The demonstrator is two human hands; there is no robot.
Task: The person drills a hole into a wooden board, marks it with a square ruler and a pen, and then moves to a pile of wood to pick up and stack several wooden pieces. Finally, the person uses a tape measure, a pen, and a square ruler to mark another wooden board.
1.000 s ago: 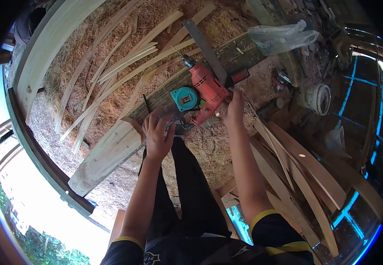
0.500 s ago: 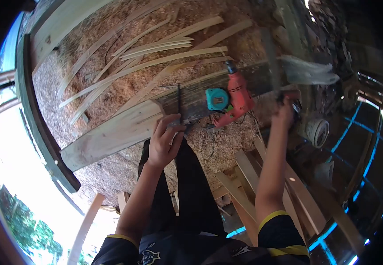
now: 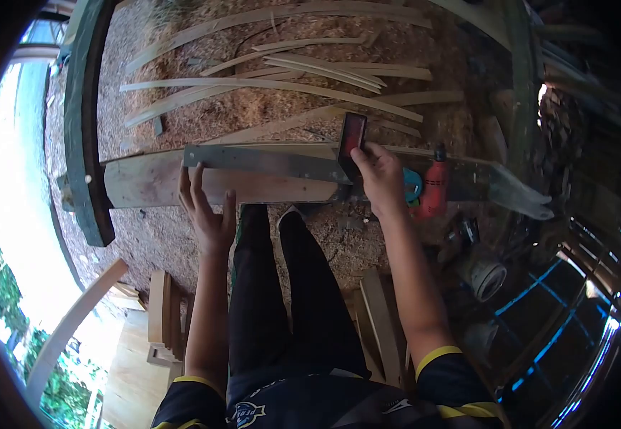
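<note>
My right hand [image 3: 382, 179] is closed on the dark, red-faced stock of what looks like a try square [image 3: 267, 163]. Its long grey blade lies along the pale wooden board [image 3: 139, 179]. At the blade's left end my left hand [image 3: 210, 218] is open, fingers spread, with fingertips at the metal and the board's near side. Just right of my right hand are a teal tape measure [image 3: 412, 186], partly hidden, and a red power drill [image 3: 436, 187].
Beyond the board, long thin wood strips [image 3: 275, 84] lie on shavings. A dark beam [image 3: 85, 129] crosses the left end, and a post [image 3: 525, 107] stands at right. A clear plastic bag [image 3: 518, 189] lies right of the drill, above a round container [image 3: 486, 275]. Cut timber [image 3: 160, 307] stands near my legs.
My right hand has brought the try square from the right onto the board. My left hand has moved left along the board and spread its fingers. The view has shifted and turned.
</note>
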